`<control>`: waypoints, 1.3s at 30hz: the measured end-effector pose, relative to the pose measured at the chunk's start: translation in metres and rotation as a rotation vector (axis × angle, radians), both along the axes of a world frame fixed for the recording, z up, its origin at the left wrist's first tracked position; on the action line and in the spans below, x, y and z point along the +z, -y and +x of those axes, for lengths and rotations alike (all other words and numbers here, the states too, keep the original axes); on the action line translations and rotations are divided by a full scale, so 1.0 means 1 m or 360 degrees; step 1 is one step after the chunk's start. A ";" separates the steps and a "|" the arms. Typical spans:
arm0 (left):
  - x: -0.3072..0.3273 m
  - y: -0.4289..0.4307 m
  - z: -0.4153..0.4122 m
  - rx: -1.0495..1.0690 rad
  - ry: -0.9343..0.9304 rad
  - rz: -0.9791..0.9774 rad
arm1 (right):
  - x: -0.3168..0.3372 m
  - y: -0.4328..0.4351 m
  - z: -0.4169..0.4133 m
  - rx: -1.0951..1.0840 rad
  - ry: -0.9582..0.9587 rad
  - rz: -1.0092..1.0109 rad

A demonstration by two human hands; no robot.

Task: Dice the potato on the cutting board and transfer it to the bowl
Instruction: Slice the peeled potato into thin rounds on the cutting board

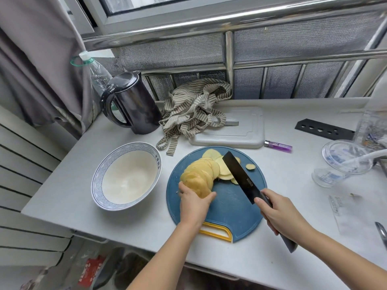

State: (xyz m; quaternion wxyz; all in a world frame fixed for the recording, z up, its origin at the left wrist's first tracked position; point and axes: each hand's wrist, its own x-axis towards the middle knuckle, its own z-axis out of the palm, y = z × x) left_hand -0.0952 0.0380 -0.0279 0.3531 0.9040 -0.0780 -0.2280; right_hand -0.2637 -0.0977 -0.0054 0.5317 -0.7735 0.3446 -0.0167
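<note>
On the round blue cutting board [226, 208], the left hand [193, 203] grips the sliced potato [199, 176]. The right hand [278, 214] clasps a black knife [240, 176] whose blade lies just right of the slices. The empty bowl [126, 175] sits left of the board.

Both bare forearms reach forward. The left hand [193, 204] curls over the near end of the potato [198, 182]; the right hand [278, 214] grips the knife [240, 176] by its handle.
</note>
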 end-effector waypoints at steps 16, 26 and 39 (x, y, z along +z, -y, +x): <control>0.002 -0.009 0.021 -0.0072 0.0025 0.0130 | -0.004 0.017 0.000 -0.0122 0.0070 0.0041; -0.011 -0.017 0.023 -0.0225 0.0354 0.0390 | -0.005 0.029 0.010 -0.0166 0.0003 -0.0001; -0.016 -0.040 0.031 -0.0338 0.0083 0.0187 | 0.000 0.028 0.026 -0.0164 -0.0087 -0.0040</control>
